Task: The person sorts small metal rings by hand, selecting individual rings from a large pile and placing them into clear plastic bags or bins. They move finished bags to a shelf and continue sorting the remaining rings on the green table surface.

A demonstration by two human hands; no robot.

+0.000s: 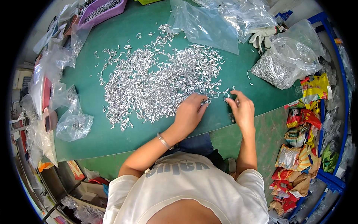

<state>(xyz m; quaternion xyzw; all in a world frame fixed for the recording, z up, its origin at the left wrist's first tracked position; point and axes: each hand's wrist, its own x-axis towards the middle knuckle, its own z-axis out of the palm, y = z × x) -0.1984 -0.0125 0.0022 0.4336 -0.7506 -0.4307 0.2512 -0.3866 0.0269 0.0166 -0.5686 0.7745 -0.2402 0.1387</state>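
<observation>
A broad pile of small silvery metal ring-like pieces [160,80] is spread over the green tabletop [112,143]. My left hand [190,110] rests at the pile's near right edge, a silver bracelet on its wrist. Its fingers bend over the pieces, with a narrow gap between thumb and forefinger; nothing shows held there. To the right, my right hand [243,110] is above the table with thumb and forefinger apart. A few loose silvery pieces [226,92] lie by its fingertips, and I see none gripped. The remaining fingers of both hands are partly hidden.
At the far right stands a clear bag of metal pieces [274,71], beside a white work glove [263,36]. Flat plastic bags [209,28] cover the far edge. A purple bin [106,11] sits far left. Colourful packets [294,156] hang by a blue rack [330,179].
</observation>
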